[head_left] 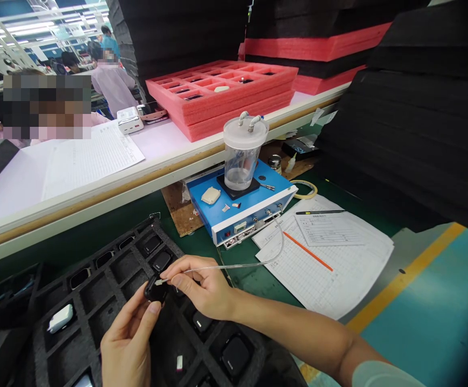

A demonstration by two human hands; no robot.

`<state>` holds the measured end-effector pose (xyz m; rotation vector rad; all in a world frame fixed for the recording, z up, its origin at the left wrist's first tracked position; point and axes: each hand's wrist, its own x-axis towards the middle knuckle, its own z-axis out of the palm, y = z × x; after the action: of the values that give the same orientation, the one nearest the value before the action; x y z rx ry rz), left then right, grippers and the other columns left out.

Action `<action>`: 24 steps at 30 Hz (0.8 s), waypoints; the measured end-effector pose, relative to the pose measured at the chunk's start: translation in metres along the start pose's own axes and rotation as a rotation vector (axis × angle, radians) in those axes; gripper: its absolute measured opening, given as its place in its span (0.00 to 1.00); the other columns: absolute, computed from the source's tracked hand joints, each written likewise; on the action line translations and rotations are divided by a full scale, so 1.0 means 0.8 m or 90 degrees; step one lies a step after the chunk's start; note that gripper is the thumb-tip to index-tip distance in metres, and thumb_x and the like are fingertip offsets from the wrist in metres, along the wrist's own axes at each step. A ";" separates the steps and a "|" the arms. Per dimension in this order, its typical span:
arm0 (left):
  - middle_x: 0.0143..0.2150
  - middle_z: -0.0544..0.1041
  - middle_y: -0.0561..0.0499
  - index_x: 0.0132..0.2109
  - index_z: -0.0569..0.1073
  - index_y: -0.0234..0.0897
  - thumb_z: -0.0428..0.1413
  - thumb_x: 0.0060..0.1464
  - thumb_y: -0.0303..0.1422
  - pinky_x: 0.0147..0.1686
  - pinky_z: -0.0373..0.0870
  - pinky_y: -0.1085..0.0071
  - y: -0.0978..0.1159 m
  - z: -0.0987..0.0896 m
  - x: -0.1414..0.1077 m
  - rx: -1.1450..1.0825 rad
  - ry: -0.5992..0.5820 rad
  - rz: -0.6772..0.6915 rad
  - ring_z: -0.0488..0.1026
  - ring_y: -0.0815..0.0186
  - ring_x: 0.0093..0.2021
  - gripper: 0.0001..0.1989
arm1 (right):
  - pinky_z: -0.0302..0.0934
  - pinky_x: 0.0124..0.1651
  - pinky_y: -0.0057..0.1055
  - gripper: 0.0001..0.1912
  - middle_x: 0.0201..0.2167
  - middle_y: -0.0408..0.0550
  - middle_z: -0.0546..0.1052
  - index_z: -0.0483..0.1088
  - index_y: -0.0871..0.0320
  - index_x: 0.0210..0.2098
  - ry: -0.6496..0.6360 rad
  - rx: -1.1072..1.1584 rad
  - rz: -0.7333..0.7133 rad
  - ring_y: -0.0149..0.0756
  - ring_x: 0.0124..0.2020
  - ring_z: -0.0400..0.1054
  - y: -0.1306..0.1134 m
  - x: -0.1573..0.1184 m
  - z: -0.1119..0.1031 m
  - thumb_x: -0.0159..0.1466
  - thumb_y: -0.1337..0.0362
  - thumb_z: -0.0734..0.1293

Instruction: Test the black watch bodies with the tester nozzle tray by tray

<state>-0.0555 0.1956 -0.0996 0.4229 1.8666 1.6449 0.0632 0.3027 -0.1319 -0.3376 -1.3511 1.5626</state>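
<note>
The left hand (131, 344) closes firmly around a small black device (156, 290) above a black foam tray (100, 317), while the right hand (204, 287) pinches a thin clear tube (226, 266), its tip held steady against the device's edge.

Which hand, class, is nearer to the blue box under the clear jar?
Right. The right hand is just below and left of the blue box, pinching a thin tube; the left hand is farther off, lower left in view.
</note>
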 end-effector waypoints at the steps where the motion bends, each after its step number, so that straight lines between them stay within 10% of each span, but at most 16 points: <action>1: 0.47 0.84 0.50 0.46 0.83 0.43 0.75 0.33 0.42 0.64 0.66 0.58 0.000 0.000 0.000 0.000 -0.002 0.000 0.80 0.58 0.50 0.29 | 0.75 0.45 0.33 0.12 0.40 0.50 0.82 0.77 0.58 0.39 -0.001 0.002 0.000 0.37 0.41 0.78 0.000 0.000 0.000 0.68 0.56 0.67; 24: 0.47 0.84 0.44 0.48 0.83 0.39 0.71 0.44 0.36 0.55 0.74 0.59 -0.006 -0.003 -0.015 -0.022 -0.103 0.060 0.79 0.56 0.48 0.22 | 0.76 0.48 0.38 0.07 0.42 0.50 0.80 0.76 0.55 0.41 -0.009 -0.012 0.028 0.39 0.45 0.77 -0.005 -0.022 -0.002 0.70 0.60 0.66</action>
<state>-0.0473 0.1860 -0.1013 0.6188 1.7198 1.6491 0.0744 0.2891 -0.1356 -0.3705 -1.3787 1.5913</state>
